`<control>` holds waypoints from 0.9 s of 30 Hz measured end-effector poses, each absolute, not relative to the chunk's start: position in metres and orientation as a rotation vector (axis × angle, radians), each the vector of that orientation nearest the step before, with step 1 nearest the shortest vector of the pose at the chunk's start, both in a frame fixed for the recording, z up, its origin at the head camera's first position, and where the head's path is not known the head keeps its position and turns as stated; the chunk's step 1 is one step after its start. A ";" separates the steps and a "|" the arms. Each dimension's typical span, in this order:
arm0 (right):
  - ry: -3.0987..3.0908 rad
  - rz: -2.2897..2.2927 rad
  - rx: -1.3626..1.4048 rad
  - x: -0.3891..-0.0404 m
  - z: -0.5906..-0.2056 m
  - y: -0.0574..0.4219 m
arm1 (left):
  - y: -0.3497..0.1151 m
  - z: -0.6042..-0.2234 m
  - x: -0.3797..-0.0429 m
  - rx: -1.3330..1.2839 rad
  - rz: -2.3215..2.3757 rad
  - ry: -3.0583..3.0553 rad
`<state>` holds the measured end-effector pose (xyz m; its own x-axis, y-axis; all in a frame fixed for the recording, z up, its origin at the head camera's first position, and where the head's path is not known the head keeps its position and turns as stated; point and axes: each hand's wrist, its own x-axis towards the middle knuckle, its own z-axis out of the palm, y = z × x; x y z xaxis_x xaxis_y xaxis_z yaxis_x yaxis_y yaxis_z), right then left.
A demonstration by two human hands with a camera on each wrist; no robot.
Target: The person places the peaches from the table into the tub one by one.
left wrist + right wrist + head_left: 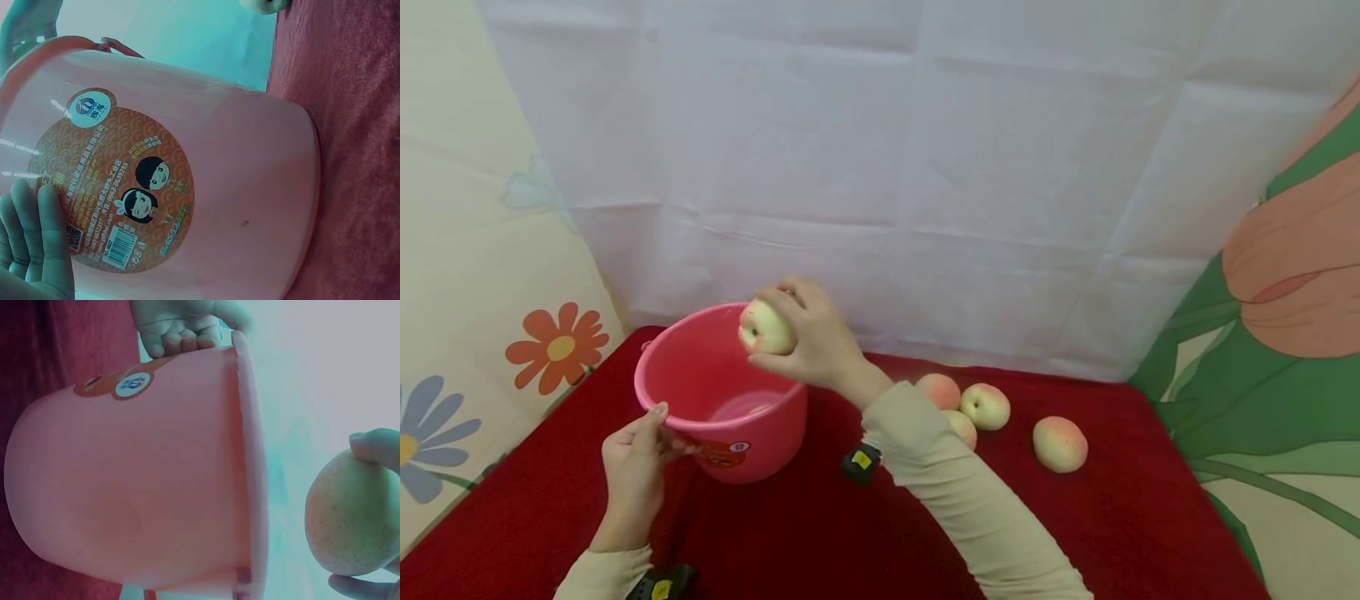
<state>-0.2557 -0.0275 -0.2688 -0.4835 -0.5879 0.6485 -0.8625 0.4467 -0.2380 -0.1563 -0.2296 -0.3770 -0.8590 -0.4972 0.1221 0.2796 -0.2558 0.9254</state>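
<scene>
A pink plastic bucket (715, 408) stands upright at the left of the cloth, an orange label (125, 187) on its near side. My left hand (636, 467) pinches its near rim, thumb on top and fingers against the outer wall. Over the bucket's right rim, my right hand (812, 333) grips a pale peach (766, 327) with a pink blush. In the right wrist view, thumb and fingers hold the peach (353, 515) apart from the rim (253, 462). Only part of the bucket's inside shows; something pale on its bottom is unclear.
Several peaches lie right of the bucket, among them one beside my sleeve (985, 407) and a lone peach (1060, 444) farther right. The right forearm partly covers the group. A red cloth (820, 533) lies below; a white sheet (887, 167) hangs behind.
</scene>
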 end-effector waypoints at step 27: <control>-2.407 0.573 1.278 -0.255 -0.296 -0.058 | -0.228 -0.377 -0.157 0.307 -2.118 -1.543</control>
<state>-0.2546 -0.0581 -0.2961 -0.5292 -0.6964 0.4847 -0.8401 0.5104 -0.1840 -0.1573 -0.2280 -0.3765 -0.8507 -0.5147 0.1064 0.2592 -0.2348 0.9369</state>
